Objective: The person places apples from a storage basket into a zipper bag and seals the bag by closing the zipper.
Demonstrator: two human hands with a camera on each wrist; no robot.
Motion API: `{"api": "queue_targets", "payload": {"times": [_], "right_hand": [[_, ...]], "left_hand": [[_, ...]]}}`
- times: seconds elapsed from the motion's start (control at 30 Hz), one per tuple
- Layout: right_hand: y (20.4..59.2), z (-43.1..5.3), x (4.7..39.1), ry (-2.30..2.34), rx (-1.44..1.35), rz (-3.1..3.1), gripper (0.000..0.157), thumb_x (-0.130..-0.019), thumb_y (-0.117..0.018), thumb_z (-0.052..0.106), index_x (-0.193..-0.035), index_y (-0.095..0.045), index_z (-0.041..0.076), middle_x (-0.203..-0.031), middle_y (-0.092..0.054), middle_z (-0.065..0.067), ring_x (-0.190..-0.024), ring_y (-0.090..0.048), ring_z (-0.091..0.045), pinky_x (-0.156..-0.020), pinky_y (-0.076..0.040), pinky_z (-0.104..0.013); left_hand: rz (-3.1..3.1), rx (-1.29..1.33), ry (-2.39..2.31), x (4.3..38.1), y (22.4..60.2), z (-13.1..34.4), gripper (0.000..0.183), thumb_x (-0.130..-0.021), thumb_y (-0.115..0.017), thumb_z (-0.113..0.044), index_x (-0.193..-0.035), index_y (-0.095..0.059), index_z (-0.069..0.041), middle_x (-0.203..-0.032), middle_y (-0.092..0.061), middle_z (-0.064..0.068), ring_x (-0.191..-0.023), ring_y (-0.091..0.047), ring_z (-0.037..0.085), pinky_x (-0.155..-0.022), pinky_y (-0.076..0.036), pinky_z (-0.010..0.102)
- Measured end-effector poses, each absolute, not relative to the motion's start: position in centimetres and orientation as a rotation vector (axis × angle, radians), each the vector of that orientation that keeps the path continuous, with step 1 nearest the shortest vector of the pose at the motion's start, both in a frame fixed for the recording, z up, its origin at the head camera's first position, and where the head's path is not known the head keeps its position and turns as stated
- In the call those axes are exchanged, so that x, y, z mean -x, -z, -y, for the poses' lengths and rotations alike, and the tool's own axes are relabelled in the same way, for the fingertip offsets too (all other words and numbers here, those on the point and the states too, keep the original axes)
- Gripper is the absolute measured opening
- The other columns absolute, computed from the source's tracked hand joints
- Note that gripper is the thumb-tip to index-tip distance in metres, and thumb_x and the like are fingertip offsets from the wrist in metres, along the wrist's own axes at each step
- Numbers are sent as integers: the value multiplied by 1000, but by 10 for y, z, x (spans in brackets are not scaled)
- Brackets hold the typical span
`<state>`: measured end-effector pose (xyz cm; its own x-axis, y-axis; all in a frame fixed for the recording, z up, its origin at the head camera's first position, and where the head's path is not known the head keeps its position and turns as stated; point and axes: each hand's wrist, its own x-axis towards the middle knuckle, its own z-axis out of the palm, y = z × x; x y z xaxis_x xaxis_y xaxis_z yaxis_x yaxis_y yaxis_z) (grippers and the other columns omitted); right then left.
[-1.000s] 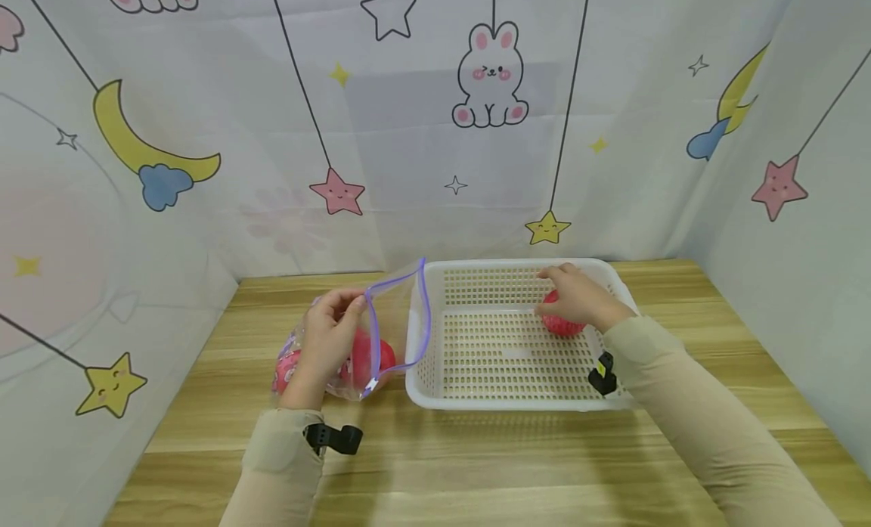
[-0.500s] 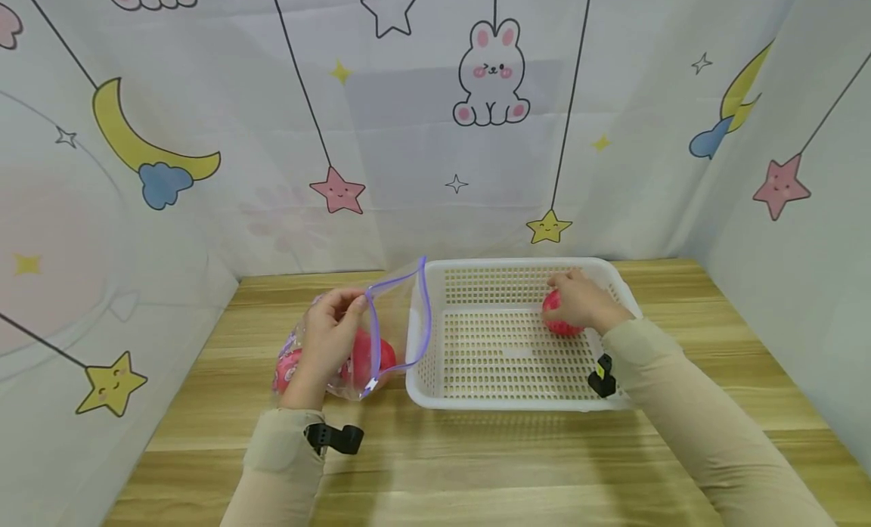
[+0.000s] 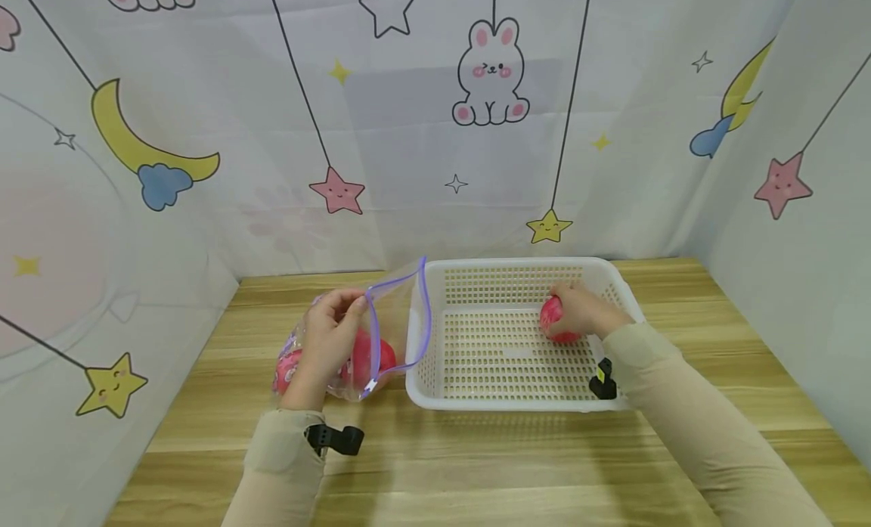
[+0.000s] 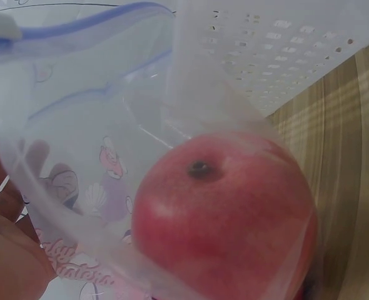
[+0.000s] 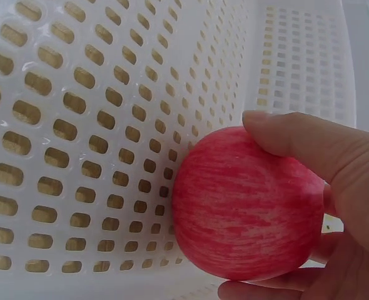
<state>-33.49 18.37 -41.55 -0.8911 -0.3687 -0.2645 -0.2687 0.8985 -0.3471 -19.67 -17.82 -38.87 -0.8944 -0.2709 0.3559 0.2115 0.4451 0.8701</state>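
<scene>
My left hand (image 3: 330, 336) pinches the purple-zipped edge of a clear plastic zip bag (image 3: 401, 319), whose mouth stands open towards the basket. Inside the bag lies a smooth red apple (image 4: 225, 215) with a short dark stem. More pinkish red (image 3: 286, 371) shows through the printed bag left of the wrist. Over in the right part of the white basket (image 3: 517, 403), my right hand (image 3: 585, 311) grips a red streaked apple (image 5: 234, 206). Its thumb (image 5: 284, 134) lies over one side of the fruit, with fingers curled round the other; the palm hides part of the apple.
The slotted plastic basket stands on a wooden table (image 3: 476, 466), its left rim right beside the bag's mouth. Behind the table hangs a white curtain (image 3: 408, 134) printed with stars, moons and a rabbit. Each wrist wears a small black camera (image 3: 347, 440).
My right hand has come down onto the apple and closed its fingers round it; the apple has turned and shifted slightly. The left hand and bag have stayed put.
</scene>
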Motion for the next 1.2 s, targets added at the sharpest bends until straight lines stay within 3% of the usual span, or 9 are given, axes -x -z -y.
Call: {"api": "queue_targets", "payload": {"times": [0.2,0.37,0.5,0.67,0.77,0.9,1.07,1.2], "right_hand": [[419,-184,335,420,458,-2714,89,-77,-77,33,-145,-30,1,-142,-30,-33,-123,-42,-45,-91,-46,-55],[421,-185,334,412,415,-2701,94,-74,-80,34,-147,-27,5,-147,-23,-33,-130,-35,-47,-98,-39,-60],[420,-185,333,413,408,-2680,99,-72,-82,35,-147,-26,4,-145,-27,-33,-129,-36,-47,-96,-41,-60],[420,-185,333,425,396,-2658,101,-71,-82,36,-147,-24,4,-141,-31,-34,-120,-45,-45,-76,-53,-49],[421,-186,333,439,373,-2648,101,-72,-81,37,-147,-23,5,-140,-32,-33,-117,-48,-45,-63,-54,-44],[420,-187,334,469,371,-2643,97,-73,-81,36,-144,-24,3,-135,-37,-32,-113,-50,-44,-57,-53,-41],[418,-187,335,496,403,-2651,90,-74,-80,34,-139,-27,0,-126,-45,-29,-106,-54,-40,-59,-52,-37],[415,-187,333,489,423,-2673,91,-75,-79,34,-139,-26,-2,-126,-42,-30,-107,-52,-40,-68,-53,-40]], "left_hand": [[2252,-49,1458,197,390,179,20,-95,-57,-14,-105,-66,0,-99,-65,16,-78,-52,4,-66,-43,14],[2251,-47,1451,197,390,178,19,-95,-57,-14,-103,-67,0,-95,-65,15,-78,-52,5,-66,-43,15],[2249,-50,1450,198,390,179,17,-95,-57,-12,-102,-67,0,-93,-64,13,-77,-52,5,-65,-44,15],[2261,-45,1423,198,390,179,18,-95,-56,-12,-103,-66,0,-93,-64,13,-77,-52,5,-65,-43,15],[2267,-45,1420,198,390,179,18,-95,-56,-12,-104,-66,0,-93,-64,13,-76,-51,5,-65,-43,15],[2265,-54,1438,197,389,179,18,-95,-56,-13,-104,-66,-1,-94,-64,12,-77,-51,7,-65,-43,16],[2273,-80,1451,193,383,176,19,-95,-56,-13,-105,-66,1,-97,-64,15,-78,-51,6,-67,-42,15],[2288,-107,1461,193,381,176,21,-96,-55,-13,-107,-65,1,-100,-64,17,-79,-50,5,-67,-42,14]]}}
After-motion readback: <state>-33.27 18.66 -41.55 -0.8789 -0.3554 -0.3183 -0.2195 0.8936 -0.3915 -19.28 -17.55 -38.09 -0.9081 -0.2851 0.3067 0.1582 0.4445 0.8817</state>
